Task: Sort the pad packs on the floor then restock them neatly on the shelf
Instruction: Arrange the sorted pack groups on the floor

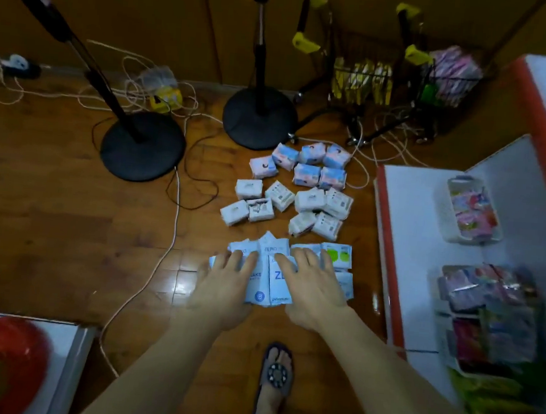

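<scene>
Pale blue and white film wraps the nearest pad packs, a loose cluster lying flat on the wooden floor straight in front of the person, their long sides running away from the body. Both hands are laid on top of this cluster: the left hand covers its left part and the right hand its right part, fingers extended and slightly spread, pressing down rather than curling round any one pack, with a couple of printed packs showing in the gap between them. The packs sit directly under the fingers, so either hand is equally near; gathering them would mean drawing the hands together. Just beyond lies a group of white packs, and past that a group of pink and blue packs, each set apart by bare floor. The white shelf with its red edge stands to the right, closer to the right hand, and already holds a basket of goods.
</scene>
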A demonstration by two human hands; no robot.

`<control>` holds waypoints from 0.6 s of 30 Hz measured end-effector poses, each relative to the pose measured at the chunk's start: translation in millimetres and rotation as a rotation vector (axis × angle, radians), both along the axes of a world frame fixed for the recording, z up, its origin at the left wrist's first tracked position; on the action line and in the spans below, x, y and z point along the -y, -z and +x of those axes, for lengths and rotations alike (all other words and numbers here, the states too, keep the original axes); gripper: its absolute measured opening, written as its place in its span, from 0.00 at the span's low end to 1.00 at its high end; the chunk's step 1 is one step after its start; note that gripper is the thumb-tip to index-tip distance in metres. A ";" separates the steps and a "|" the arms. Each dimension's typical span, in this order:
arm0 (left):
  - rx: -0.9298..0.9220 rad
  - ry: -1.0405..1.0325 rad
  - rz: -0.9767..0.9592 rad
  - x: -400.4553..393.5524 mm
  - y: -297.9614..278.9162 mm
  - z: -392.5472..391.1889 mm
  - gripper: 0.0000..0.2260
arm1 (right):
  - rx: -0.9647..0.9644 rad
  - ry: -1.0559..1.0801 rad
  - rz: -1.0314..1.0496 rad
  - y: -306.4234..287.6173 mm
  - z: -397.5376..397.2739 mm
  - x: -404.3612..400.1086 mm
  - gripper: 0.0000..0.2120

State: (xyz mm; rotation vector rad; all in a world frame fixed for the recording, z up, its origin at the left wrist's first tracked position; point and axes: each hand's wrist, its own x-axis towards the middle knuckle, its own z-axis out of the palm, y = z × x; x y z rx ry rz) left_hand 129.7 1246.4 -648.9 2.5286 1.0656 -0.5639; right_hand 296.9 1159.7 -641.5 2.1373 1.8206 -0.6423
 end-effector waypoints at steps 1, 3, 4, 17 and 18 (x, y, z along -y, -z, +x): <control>-0.013 -0.009 -0.008 -3.8 25.3 4.3 0.39 | -0.017 -0.008 -0.007 25.5 5.0 -5.0 0.44; -0.026 -0.019 -0.025 -11.0 75.3 10.5 0.39 | -0.039 -0.013 -0.003 77.2 13.1 -13.1 0.43; -0.036 -0.019 -0.034 -13.6 99.8 12.1 0.39 | -0.048 -0.018 -0.012 101.6 15.4 -16.4 0.43; -0.058 0.039 -0.066 -25.5 412.4 12.6 0.36 | -0.036 -0.026 0.018 416.4 11.7 -23.6 0.45; -0.049 0.037 -0.057 -25.2 430.3 12.6 0.36 | -0.030 -0.025 0.027 435.0 11.6 -22.4 0.45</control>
